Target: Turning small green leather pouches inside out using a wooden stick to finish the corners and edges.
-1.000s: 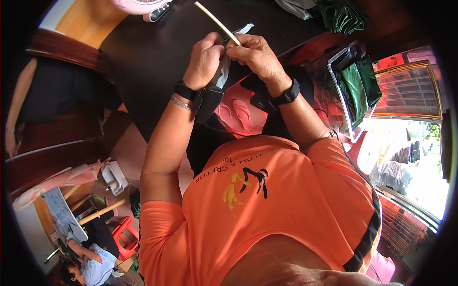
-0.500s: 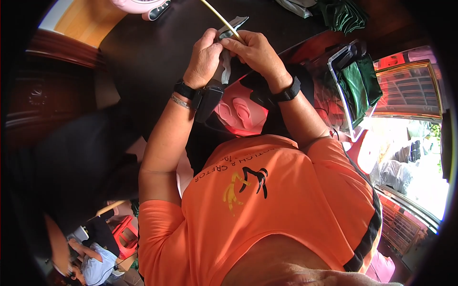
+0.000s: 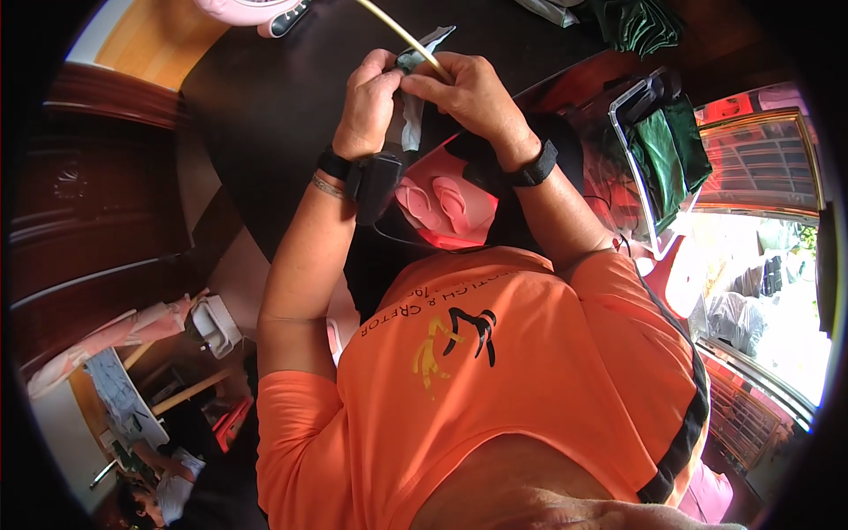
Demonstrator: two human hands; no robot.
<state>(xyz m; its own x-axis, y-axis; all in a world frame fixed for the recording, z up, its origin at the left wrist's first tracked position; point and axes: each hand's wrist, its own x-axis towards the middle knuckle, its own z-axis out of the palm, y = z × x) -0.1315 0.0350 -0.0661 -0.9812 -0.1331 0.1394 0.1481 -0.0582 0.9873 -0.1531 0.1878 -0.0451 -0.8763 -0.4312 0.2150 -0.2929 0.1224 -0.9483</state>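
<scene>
Both my hands are close together over the black table (image 3: pixel 265 106), fingertips nearly meeting. My right hand (image 3: pixel 481 102) is closed around the lower end of a thin pale stick (image 3: pixel 393 26), which slants up and to the left. My left hand (image 3: pixel 364 110) pinches a light grey fabric strip (image 3: pixel 412 124) with a small dark green piece (image 3: pixel 409 62) at its upper part. One end of the strip hangs below my fingers, while the other sticks out above, behind the stick. My fingers partly hide how strip and stick meet.
A pink round device (image 3: pixel 252 11) stands at the table's far left. Folded dark green fabric (image 3: pixel 632 26) lies at the far right. More green cloth (image 3: pixel 667 163) hangs on a clear-edged rack at right. Another person (image 3: pixel 177 486) sits at lower left, near a red stool (image 3: pixel 231 422).
My hands have shifted slightly left with the stick and strip. A dark shape at left has moved down, uncovering a wooden cabinet and a work table with pink cloth.
</scene>
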